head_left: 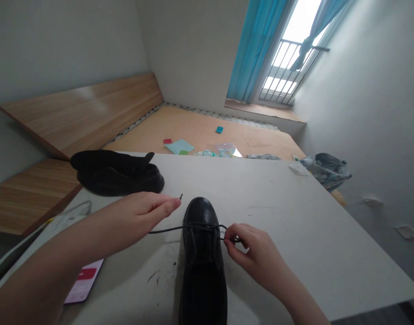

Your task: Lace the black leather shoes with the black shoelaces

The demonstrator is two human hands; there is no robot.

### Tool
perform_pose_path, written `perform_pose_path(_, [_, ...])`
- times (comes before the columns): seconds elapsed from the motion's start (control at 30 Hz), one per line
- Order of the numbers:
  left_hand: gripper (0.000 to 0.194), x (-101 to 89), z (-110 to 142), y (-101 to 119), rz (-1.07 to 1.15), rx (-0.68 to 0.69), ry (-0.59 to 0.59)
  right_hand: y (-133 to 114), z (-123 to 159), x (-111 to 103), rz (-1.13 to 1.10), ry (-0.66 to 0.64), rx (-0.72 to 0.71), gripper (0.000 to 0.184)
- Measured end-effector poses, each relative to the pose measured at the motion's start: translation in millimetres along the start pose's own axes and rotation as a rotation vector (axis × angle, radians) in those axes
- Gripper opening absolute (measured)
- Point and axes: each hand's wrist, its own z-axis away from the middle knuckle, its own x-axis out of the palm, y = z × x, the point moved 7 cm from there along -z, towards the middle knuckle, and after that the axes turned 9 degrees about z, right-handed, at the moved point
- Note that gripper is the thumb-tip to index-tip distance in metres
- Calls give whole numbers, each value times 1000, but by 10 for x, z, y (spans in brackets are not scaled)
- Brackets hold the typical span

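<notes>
No words or numbers could be read here. A phone lay on the table with a red patch on its pink screen, but any writing there was too small to tell.

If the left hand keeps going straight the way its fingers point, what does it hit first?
The left hand would probably meet the toe of the black leather lace-up shoe first, though depth is unclear and it might pass just above.

- One head-worn camera is looking forward and down.
- It is facing across a white table toward a window.
- It is working close above the left hand and right hand.
</notes>
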Motion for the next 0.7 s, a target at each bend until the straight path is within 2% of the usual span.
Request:
perform_pose_path(0.1, [48, 92, -3, 23, -77, 8, -115, -14, -16, 21, -42, 46, 5, 14])
perform_pose_path(0.23, [33, 144, 4, 52, -112, 77, -145, -44, -2, 24, -89, 145, 27, 17])
perform_pose_path(0.4, [39, 241, 8, 42, -185, 23, -187, -31, 23, 75, -95, 150, 82, 17])
perform_pose_path(0.53, [36, 339, 24, 35, -247, 52, -217, -47, 57, 96, -32, 155, 100, 17])
perform_pose_path(0.7, [32, 462, 35, -6, -321, 78, -242, -214, 170, 119, 122, 208, 55, 21])
